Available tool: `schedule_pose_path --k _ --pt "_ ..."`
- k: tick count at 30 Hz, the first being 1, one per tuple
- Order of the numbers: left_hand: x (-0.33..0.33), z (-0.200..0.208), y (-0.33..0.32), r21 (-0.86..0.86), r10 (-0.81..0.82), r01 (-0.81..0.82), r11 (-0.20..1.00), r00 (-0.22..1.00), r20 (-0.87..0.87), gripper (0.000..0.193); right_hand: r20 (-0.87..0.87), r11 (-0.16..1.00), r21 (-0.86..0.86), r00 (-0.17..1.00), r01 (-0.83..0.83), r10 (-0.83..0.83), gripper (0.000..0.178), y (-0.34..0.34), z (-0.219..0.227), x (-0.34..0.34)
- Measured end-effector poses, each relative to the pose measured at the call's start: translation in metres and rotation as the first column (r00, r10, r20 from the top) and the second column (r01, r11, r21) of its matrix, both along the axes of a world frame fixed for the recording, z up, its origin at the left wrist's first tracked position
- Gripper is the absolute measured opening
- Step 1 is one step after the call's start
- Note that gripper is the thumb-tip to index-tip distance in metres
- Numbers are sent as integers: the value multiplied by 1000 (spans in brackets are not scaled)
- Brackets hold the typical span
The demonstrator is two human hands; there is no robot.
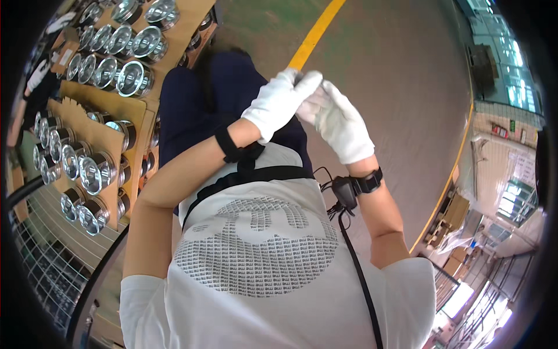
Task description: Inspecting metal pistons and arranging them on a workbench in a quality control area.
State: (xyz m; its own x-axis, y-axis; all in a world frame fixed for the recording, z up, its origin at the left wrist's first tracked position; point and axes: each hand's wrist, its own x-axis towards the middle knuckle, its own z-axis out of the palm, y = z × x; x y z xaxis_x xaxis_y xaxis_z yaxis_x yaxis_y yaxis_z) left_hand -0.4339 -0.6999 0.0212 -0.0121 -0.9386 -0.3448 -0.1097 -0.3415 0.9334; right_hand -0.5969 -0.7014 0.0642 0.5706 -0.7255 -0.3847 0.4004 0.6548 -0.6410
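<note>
- Overhead, both hands meet in front of the chest, above the dark blue trousers [192, 104] and the grey floor [395, 70].
- Left hand [281, 103]: white glove, fingers pressed together and curled, fingertips laid over the fingertips of the other hand. Black wrist strap [225, 144] just behind the glove cuff.
- Right hand [343, 123]: white glove, fingers held together and pointing up-left, touching the left hand's fingers. Whether anything small is pinched between them cannot be told; nothing shows.
- Black wrist device [367, 181] on the right wrist, a black cable [360, 273] running down from it across the white printed shirt [261, 262].
- Yellow floor line [317, 32] passes just behind the joined fingertips.
- Left of the person: rows of shiny round metal cans [135, 78] standing on brown cardboard sheets [104, 131], well apart from both hands.
- Wire rack [46, 256] at lower left, beside the cans.
</note>
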Motion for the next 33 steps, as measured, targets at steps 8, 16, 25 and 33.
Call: schedule_pose_path --k 8,16,25,33 --pt "-30 -16 -36 -110 298 -283 953 943 149 52 -81 975 -134 979 178 -190 32 -9 -31 14" --pt "-25 -23 -44 38 222 -219 975 943 -250 32 287 992 121 956 35 -68 34 -1 -24 -11" --pt "87 -60 -85 -522 346 -245 817 933 104 19 -136 964 227 976 -139 173 39 31 -37 -76" --pt "138 -37 -60 -620 368 -170 766 907 206 16 -903 958 -79 427 -276 48 32 76 -129 -69"
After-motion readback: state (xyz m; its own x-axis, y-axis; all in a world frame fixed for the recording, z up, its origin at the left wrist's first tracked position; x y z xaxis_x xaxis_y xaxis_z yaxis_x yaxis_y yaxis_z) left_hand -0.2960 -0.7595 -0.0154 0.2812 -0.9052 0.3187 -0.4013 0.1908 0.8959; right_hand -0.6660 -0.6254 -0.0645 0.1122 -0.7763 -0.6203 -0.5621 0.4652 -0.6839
